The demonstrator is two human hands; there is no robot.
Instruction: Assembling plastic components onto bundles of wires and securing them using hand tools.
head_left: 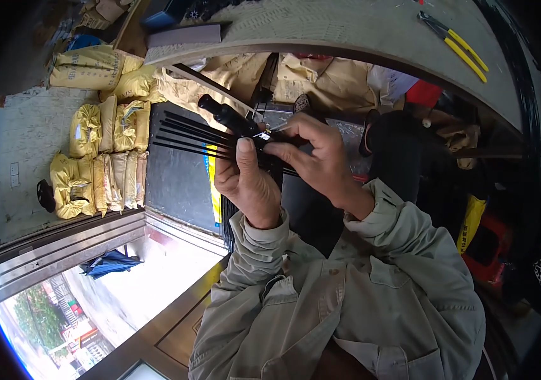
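In front of my chest, my left hand (248,180) is closed round a black umbrella frame (235,119), its thumb pressed along the top. Thin black ribs (188,136) fan out from it toward the left, and a thick black handle-like end slants up and left. My right hand (314,152) is closed in a pinch at the middle of the frame, beside a small shiny metal part (264,135). A thin, light piece shows by its fingertips, too small to name.
Yellow-handled pliers (463,54) lie on the grey worktop (321,28) ahead. Yellow and brown sacks (102,152) are stacked along the left wall. A blue umbrella (112,265) lies beyond the doorway at lower left. A red stool (489,250) stands at right.
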